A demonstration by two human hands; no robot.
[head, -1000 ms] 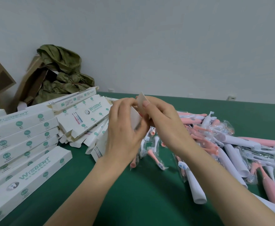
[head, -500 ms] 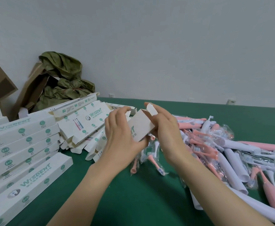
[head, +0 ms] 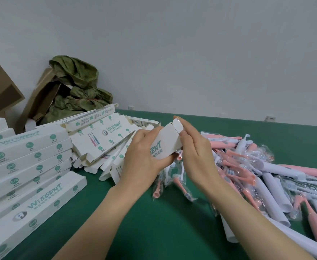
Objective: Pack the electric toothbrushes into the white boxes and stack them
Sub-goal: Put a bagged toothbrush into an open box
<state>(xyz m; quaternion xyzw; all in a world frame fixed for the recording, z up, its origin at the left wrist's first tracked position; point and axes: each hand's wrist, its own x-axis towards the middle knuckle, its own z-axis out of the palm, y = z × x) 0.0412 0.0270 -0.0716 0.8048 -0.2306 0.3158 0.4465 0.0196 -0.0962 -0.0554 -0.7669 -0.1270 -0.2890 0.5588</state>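
Now, with the left hand [head: 142, 160] gripping the white box [head: 168, 142] firmly, the right hand [head: 197, 154], pinching its end flap [head: 177, 125], should fold it squarely along the crease.

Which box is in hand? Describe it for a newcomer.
Over the green table, between the flattened box pile and the toothbrush heap, the left hand and right hand hold one white box. It alone is off the table, end flap raised at the right hand's fingers.
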